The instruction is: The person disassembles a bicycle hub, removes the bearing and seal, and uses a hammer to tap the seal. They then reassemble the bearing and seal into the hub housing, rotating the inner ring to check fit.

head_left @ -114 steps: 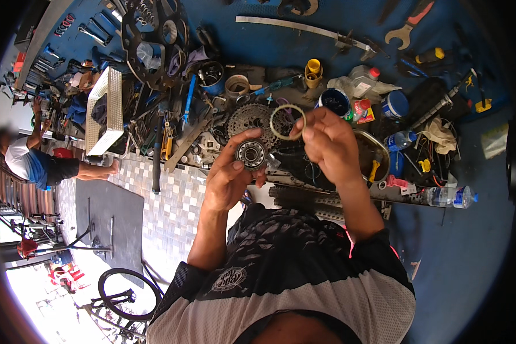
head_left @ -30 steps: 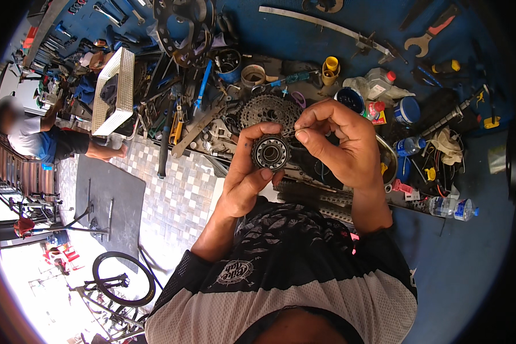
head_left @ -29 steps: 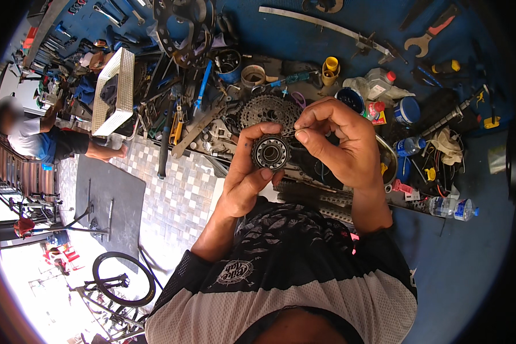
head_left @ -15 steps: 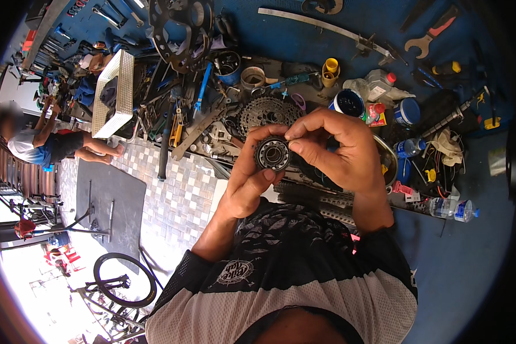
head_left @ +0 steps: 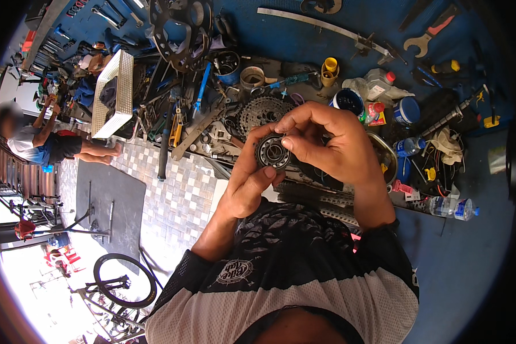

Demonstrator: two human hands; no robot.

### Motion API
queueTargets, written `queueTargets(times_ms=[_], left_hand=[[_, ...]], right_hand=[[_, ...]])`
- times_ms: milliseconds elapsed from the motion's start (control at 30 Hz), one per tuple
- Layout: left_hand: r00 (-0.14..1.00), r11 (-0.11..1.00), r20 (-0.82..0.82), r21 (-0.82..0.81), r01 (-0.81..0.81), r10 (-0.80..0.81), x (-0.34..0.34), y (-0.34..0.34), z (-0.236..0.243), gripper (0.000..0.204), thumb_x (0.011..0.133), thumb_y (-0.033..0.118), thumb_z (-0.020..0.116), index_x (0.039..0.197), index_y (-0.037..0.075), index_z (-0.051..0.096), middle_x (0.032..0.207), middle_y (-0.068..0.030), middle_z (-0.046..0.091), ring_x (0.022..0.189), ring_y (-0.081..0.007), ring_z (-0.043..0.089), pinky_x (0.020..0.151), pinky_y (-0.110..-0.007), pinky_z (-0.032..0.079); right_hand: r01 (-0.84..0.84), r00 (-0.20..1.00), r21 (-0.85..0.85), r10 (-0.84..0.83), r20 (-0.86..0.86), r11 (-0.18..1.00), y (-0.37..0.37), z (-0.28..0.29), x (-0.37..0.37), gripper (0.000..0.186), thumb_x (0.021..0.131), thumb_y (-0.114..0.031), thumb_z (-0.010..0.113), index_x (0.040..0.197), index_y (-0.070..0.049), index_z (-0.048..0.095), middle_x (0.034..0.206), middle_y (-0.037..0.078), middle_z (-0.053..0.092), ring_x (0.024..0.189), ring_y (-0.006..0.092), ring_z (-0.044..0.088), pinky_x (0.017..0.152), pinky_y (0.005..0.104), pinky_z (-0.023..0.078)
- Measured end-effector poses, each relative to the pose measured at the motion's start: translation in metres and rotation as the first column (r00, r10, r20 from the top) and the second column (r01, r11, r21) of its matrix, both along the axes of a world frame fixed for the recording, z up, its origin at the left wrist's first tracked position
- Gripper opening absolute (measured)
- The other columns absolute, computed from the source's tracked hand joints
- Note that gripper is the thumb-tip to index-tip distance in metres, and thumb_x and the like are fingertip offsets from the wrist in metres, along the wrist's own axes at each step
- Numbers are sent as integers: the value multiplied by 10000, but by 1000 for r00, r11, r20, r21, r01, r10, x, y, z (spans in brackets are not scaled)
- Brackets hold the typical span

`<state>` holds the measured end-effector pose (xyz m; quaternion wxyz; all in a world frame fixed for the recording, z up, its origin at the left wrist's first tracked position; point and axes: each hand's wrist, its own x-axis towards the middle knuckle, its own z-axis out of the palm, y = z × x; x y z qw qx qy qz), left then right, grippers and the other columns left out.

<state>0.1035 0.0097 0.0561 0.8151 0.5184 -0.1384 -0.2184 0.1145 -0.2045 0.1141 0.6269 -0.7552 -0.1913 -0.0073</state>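
Observation:
A round dark metal bearing part [head_left: 276,157], with a ring of small balls around its open centre, is held up in front of my chest. My left hand [head_left: 245,192] is closed around its rim from the left and below. My right hand [head_left: 341,146] is curled over its upper right edge, thumb and index finger pinched together at the ring of balls. Anything between those fingertips is too small or hidden to make out. Just beyond the part, a bicycle cassette [head_left: 262,112] lies on the cluttered bench, partly covered by my hands.
Tools crowd the bench, with a blue tub [head_left: 348,101], a white perforated basket [head_left: 114,94] and a plastic bottle [head_left: 454,208] among them. Wrenches hang on the blue wall [head_left: 361,17]. At the left, a person [head_left: 37,137] sits on a bench. A bicycle wheel [head_left: 124,281] stands lower left.
My right thumb and index finger have shifted slightly left, further over the ring of balls. My left hand still holds the bearing part in nearly the same place.

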Motion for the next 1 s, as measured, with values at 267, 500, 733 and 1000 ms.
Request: queueTargets(times_ms=[267, 500, 733, 1000], left_hand=[[1000, 999, 17, -50, 4, -3, -3, -1, 4, 812, 923, 286, 649, 1586, -39, 312, 1112, -106, 610, 887, -146, 570, 702, -298, 477], [1000, 1000, 10, -22, 21, -21, -2, 2, 8, 864, 901, 338, 694, 1588, -31, 322, 1125, -120, 625, 924, -159, 596, 708, -313, 491], [1000, 1000, 3, -8, -2, 2, -4, 1, 11, 879, 891, 361, 706, 1583, -29, 330, 1143, -125, 624, 912, -157, 603, 713, -307, 498], [1000, 1000, 26, -6, 5, -5, -3, 2, 8, 889, 893, 368, 702, 1589, -34, 321, 1156, -129, 620, 914, -158, 602, 710, -303, 499]], right_hand=[[-58, 983, 227, 96, -158, 972, -2, -6, 8, 170, 991, -20, 757, 1151, 34, 737, 973, 12, 745, 848, 52, 663, 766, 217, 525], [-113, 978, 264, 154, -139, 958, -7, -8, 11, 248, 990, -8, 752, 1227, 40, 699, 957, 44, 751, 896, 83, 702, 809, 240, 561], [-108, 973, 251, 154, -172, 962, -8, -1, 6, 326, 981, 21, 741, 1294, 53, 655, 1012, 84, 753, 966, 132, 730, 885, 283, 584], [-134, 990, 298, 141, -3, 945, -7, -6, 0, 363, 963, 87, 713, 1318, 65, 639, 1071, 140, 746, 1030, 177, 729, 904, 297, 591]])
